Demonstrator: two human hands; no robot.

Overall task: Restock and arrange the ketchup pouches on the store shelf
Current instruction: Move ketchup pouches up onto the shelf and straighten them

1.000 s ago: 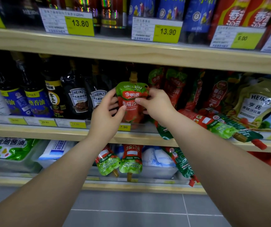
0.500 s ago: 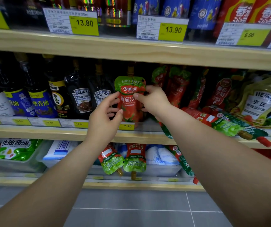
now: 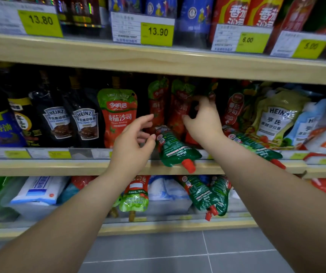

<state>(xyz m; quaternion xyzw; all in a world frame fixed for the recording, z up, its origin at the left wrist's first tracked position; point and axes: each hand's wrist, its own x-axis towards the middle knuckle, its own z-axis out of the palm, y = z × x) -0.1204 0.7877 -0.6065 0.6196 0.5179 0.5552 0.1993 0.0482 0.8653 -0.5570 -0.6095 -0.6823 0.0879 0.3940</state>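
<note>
A red and green ketchup pouch (image 3: 118,115) stands upright at the front of the middle shelf (image 3: 59,167), free of both hands. My left hand (image 3: 132,142) hovers just right of it, fingers relaxed and holding nothing. My right hand (image 3: 203,123) reaches deeper among the upright ketchup pouches (image 3: 179,107). Its thumb is at one pouch and its fingers are spread in a curve, with a dark gap between them. Another ketchup pouch (image 3: 175,148) lies flat between my hands, its red cap over the shelf edge. A second fallen pouch (image 3: 256,146) lies right of my right arm.
Dark Heinz sauce bottles (image 3: 86,123) stand left of the upright pouch, and Heinz salad dressing pouches (image 3: 274,119) slump at the right. The upper shelf board (image 3: 158,60) hangs low above. More ketchup pouches (image 3: 207,194) hang cap-down on the lower shelf beside white bags.
Both hands have let go of the upright pouch, which now stands alone. My right hand has moved right and deeper into the shelf. My left hand has drifted slightly right. The view has moved closer.
</note>
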